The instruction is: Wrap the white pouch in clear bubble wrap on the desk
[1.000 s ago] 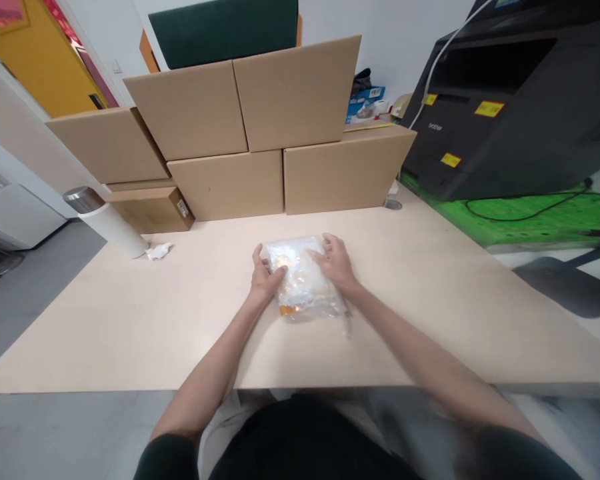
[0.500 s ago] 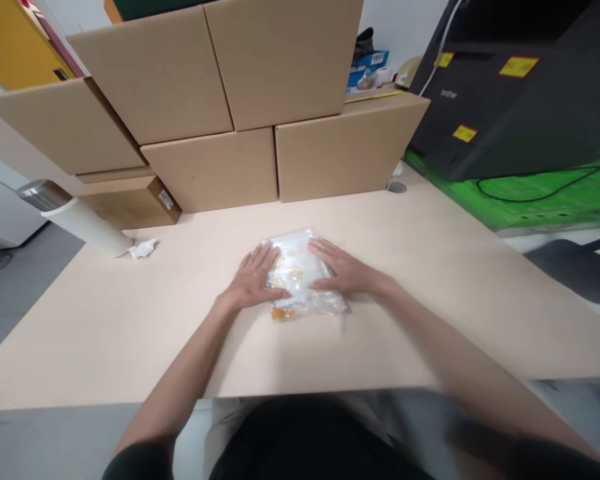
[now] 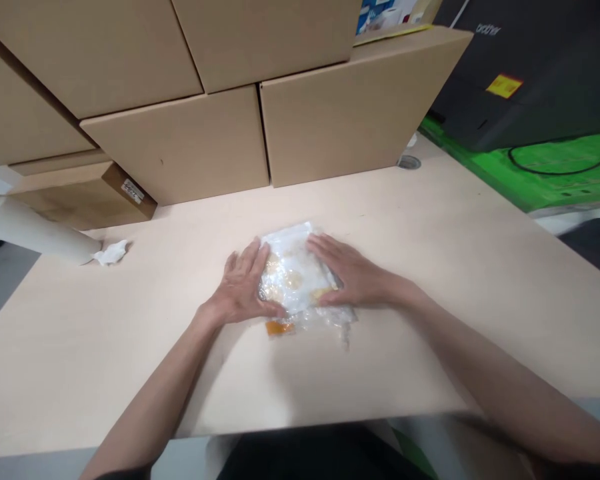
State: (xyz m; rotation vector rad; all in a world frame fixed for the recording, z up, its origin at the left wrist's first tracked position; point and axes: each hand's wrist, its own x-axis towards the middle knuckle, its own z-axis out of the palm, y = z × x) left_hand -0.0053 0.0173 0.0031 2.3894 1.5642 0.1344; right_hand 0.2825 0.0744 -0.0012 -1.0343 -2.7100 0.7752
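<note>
- So there's a flat, squarish white packet in crinkly clear plastic (image 3: 291,270) lying on the pale wood-look surface (image 3: 405,360), right between both hands, with an orange patch (image 3: 279,327) at its near left corner.
- Left hand (image 3: 241,285) is spread wide, touching the left edge.
- Right hand (image 3: 351,272) is spread wide too, resting on the right edge.
- Tan cardboard boxes (image 3: 185,150) stacked behind, crumpled white tissue (image 3: 111,253) off left.

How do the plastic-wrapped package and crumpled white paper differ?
The package is larger than the paper. The package looks shiny, the paper matte. The left hand and right hand touch the package; the paper lies apart, beside the white cylinder. Both rest on the table.
</note>
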